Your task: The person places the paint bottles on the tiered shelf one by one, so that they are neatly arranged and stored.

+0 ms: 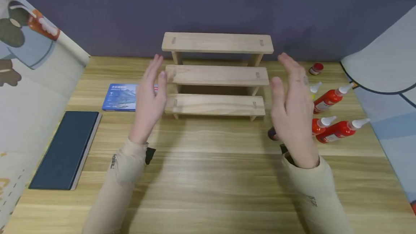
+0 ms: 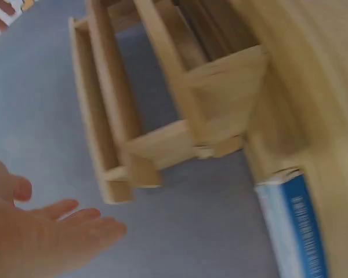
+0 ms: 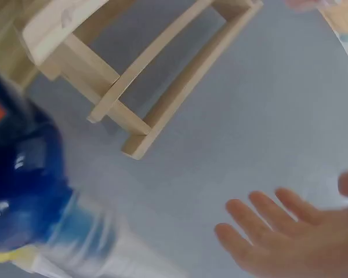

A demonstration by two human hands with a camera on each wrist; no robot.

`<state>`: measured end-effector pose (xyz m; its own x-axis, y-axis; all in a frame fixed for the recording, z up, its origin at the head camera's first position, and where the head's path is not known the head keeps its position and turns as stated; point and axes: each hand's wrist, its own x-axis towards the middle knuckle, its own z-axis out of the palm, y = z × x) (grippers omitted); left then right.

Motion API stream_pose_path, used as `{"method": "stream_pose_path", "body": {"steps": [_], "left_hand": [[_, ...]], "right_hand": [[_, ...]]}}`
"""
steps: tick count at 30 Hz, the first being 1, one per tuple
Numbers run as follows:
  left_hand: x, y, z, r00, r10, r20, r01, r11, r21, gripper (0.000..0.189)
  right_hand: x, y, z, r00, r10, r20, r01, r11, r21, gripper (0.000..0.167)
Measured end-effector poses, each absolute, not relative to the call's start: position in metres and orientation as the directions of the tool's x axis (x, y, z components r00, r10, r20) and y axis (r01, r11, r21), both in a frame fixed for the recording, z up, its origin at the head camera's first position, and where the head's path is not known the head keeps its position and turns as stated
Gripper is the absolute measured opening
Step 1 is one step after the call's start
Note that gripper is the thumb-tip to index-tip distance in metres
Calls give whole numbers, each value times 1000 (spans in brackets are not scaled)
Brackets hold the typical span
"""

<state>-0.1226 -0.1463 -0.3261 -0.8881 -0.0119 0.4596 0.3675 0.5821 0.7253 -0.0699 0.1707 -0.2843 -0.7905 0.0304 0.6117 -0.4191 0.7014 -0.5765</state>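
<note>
A pale wooden three-step rack point(image 1: 217, 74) stands against the dark back wall. To its left my left hand point(image 1: 150, 98) is raised, fingers straight, holding nothing. My right hand point(image 1: 294, 109) is held up on the rack's other side, palm turned inward and fingers extended, also empty. In the left wrist view, the left hand point(image 2: 55, 234) is apart from the rack. The right wrist view has the right hand point(image 3: 290, 231) with spread fingers, and a blurred blue bottle point(image 3: 23, 179) with a white nozzle close to the camera. Part of a dark object point(image 1: 272, 134) shows beside the right hand.
A blue box with a mountain picture point(image 1: 121, 96) lies partly behind the left hand. A dark-covered book point(image 1: 65, 151) is nearer the left edge. Several red bottles with white nozzles point(image 1: 336, 131) are at the right. A small red-lidded jar point(image 1: 316, 68) sits near the back wall.
</note>
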Motion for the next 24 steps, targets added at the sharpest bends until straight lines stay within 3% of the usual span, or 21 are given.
{"method": "stream_pose_path", "body": {"steps": [6,10,18,24], "left_hand": [[-137,-156,-340,-963,-150,224,186,232,955,47],[-142,-158,-346,-986,-135,94,97,-17,995,52],[-150,-155,-352,-995,-98,-27,-10,-174,985,56],[-154,-152,-356,-991,-123,-56,-28,-215,976,54]], "right_hand": [[-58,193,-285,-779,171,604,-442,533,-722,44],[-52,209,-292,-806,180,564,-415,507,-755,42],[-33,236,-309,-893,178,413,-243,582,-776,45],[-22,246,-328,-937,127,325,-169,649,-742,46]]}}
